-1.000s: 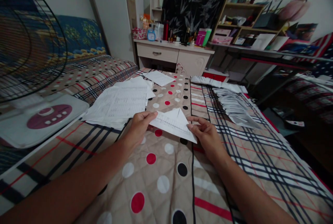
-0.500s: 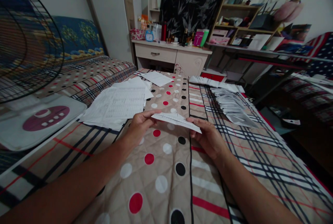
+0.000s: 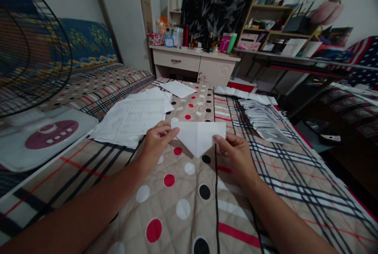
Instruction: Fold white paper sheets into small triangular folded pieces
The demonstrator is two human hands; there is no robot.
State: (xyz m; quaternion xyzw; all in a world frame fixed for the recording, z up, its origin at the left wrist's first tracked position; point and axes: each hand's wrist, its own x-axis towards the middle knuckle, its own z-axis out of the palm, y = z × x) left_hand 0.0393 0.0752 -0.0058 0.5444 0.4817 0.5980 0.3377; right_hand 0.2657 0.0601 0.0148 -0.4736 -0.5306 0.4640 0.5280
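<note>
Between my two hands a folded sheet of paper [image 3: 197, 138] is held above the bedspread. It is white, with a straight top edge, a point facing down toward me and a crease down its middle. My left hand [image 3: 158, 139] pinches its left corner between thumb and fingers. At the right corner, my right hand [image 3: 234, 151] grips it the same way. A pile of printed sheets [image 3: 137, 114] lies beyond my left hand, with a blank white sheet [image 3: 178, 88] near its far end. To the right rests a fanned row of folded papers [image 3: 260, 122].
A fan [image 3: 32, 49] stands at the left, its base [image 3: 67, 139] on the patterned bedspread [image 3: 183, 191]. Past the bed's far end is a white dresser [image 3: 177, 59] with bottles and boxes. A desk with shelves [image 3: 274, 35] is at the back right.
The folded paper has turned from nearly edge-on to showing its flat white face, its point now downward. My hands have shifted slightly with it, still gripping both ends.
</note>
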